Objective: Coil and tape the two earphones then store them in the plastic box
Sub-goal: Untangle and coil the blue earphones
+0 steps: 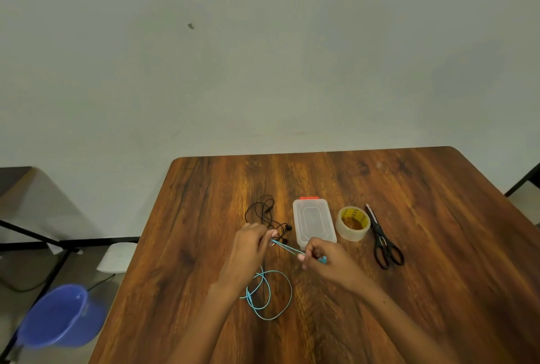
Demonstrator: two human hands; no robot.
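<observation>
Both hands work over the near-centre of the wooden tabletop (438, 247). Left hand (248, 247) pinches one end of the blue earphone (271, 296) cable at its fingertips; right hand (324, 261) has fingers curled round the other part of the same cable, with the blue earbuds showing just beside its fingers. A short stretch of blue cable runs taut between the two hands, slanting from far-left to near-right. The rest of the blue cable hangs from the left hand and lies in loose loops on the tabletop, near side, between the two forearms.

Black earphone (267, 217): uncoiled, lying loose on the tabletop just beyond the left hand, its earbuds close to that hand's fingertips. Whether it touches the hand cannot be told.

Clear plastic box (312, 220), lid on, orange latch at far end: just beyond the right hand, right of the black earphone. Roll of clear tape (353, 223) just right of the box. Black scissors (382, 241) right of the tape, handles toward the near side.

Off the tabletop, lower left: blue bucket (58, 317) on the floor.
</observation>
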